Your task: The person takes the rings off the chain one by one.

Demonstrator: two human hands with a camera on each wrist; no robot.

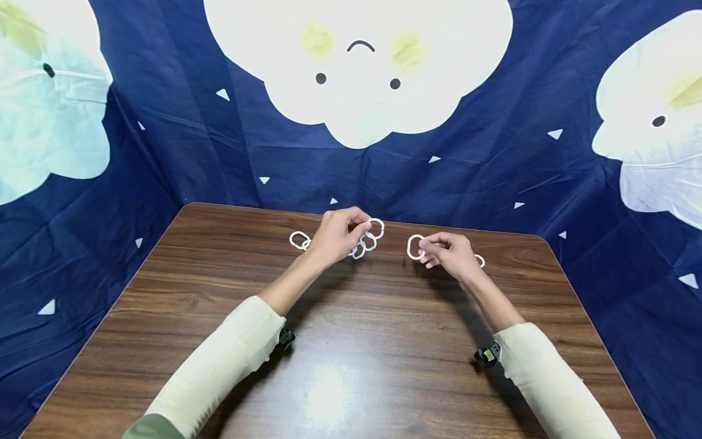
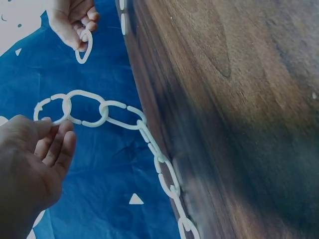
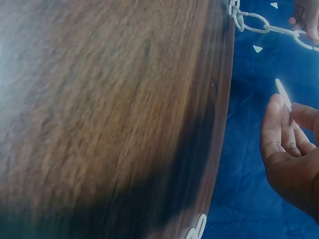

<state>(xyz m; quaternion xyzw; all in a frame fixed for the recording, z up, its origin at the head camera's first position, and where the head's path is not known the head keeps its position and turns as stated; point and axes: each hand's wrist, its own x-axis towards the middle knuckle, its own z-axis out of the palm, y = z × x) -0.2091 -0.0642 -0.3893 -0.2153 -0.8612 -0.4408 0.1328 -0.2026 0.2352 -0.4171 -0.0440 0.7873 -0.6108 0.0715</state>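
Observation:
My left hand [image 1: 339, 235] pinches the end link of a white plastic chain [image 2: 85, 93] between thumb and fingers. From there the chain hangs down to the table, where its far end [image 1: 299, 239] lies left of the hand. The end link has a small gap in its side in the left wrist view. A single loose white link [image 1: 415, 247] is pinched by my right hand [image 1: 446, 253], held upright and apart from the chain. In the right wrist view that link [image 3: 283, 93] shows edge-on between thumb and fingertips.
More white links [image 1: 479, 261] lie on the wooden table [image 1: 351, 317], partly hidden behind the right hand; some show at the table's edge [image 3: 197, 228] in the right wrist view. A blue cloth [image 1: 395, 183] with white clouds hangs behind and beside the table.

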